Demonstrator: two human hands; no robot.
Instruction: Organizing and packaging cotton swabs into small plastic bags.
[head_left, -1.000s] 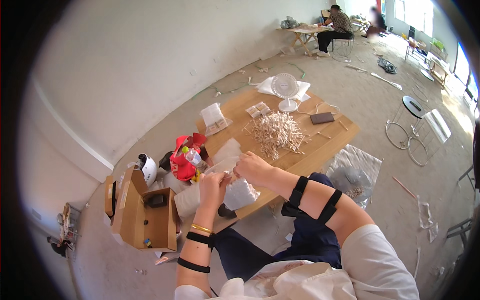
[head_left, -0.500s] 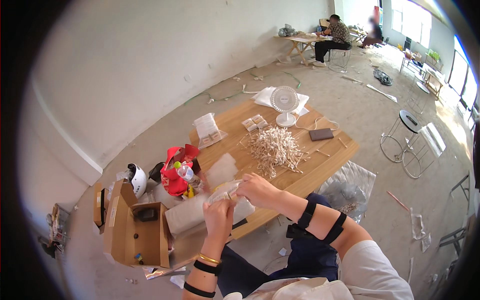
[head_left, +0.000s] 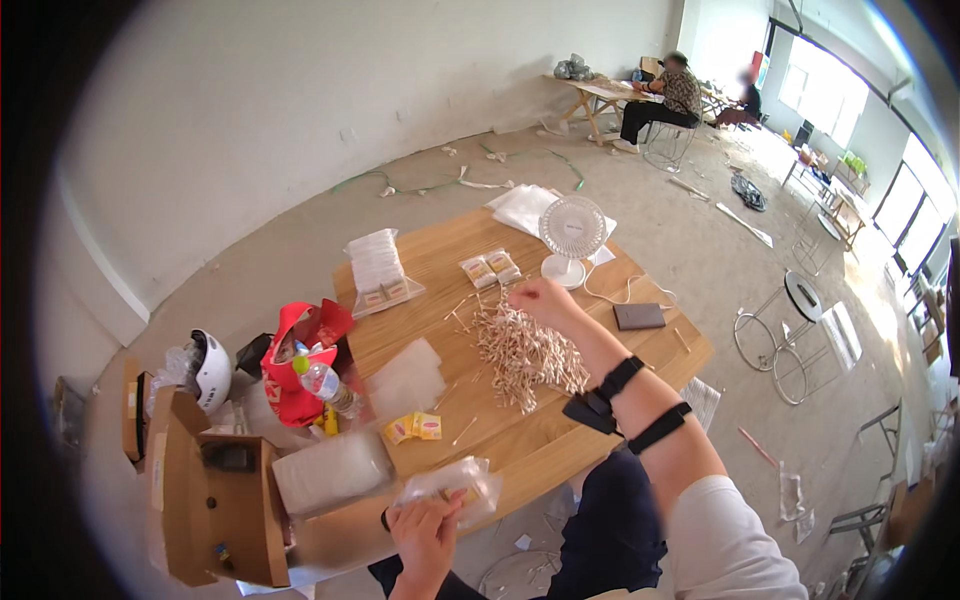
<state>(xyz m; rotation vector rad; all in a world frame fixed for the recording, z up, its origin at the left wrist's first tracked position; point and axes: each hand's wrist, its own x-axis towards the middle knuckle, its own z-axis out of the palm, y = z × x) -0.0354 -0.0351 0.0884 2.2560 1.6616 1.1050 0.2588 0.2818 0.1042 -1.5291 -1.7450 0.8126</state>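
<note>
Your right hand [head_left: 541,300] has left the bag [head_left: 472,478] for the swab pile [head_left: 530,365]—its grip can't be told; your left hand [head_left: 427,522] alone now pinches the bag by the table's [head_left: 430,330] near edge.

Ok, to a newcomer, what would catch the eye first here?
Likely the heap of swabs in the middle of the table, the right hand at its far edge. Then the white fan beyond the heap, and the red bag by the table's left edge.
</note>
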